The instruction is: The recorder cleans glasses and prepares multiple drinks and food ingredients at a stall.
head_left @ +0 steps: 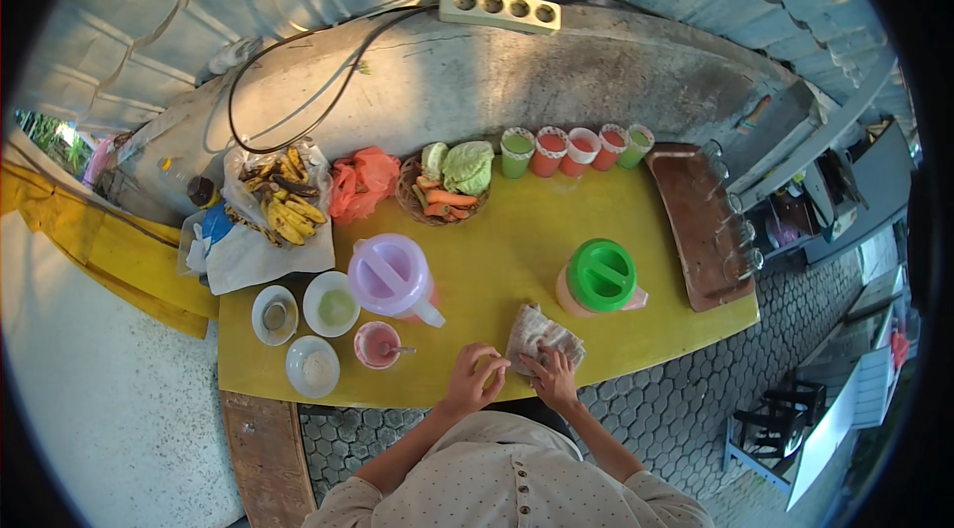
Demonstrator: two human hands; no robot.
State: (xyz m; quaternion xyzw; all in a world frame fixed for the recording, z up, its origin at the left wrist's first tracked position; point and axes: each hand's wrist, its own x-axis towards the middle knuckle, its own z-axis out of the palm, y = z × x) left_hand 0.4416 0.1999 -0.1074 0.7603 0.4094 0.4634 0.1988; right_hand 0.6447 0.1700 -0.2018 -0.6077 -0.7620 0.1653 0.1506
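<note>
A folded, pale checked cloth (pixel 537 332) lies on the yellow table close to its front edge. My right hand (pixel 554 375) rests on the cloth's near part with fingers spread. Just left of the cloth, my left hand (pixel 476 380) is loosely curled, thumb and fingers apart, nothing visible in it. Beyond the cloth to the right stands a pitcher with a green lid (pixel 602 276) and pink contents. Left of my hands are a purple-lidded pitcher (pixel 391 276) and a pink-coated cup (pixel 378 345) with a spoon in it.
White bowls (pixel 313 367) stand at the front left. Along the back are bananas (pixel 288 210), a red plastic bag (pixel 364 182), a vegetable basket (pixel 443 185) and several red and green drinks (pixel 550 150). A brown tray (pixel 696 230) with glass mugs lies at the right end.
</note>
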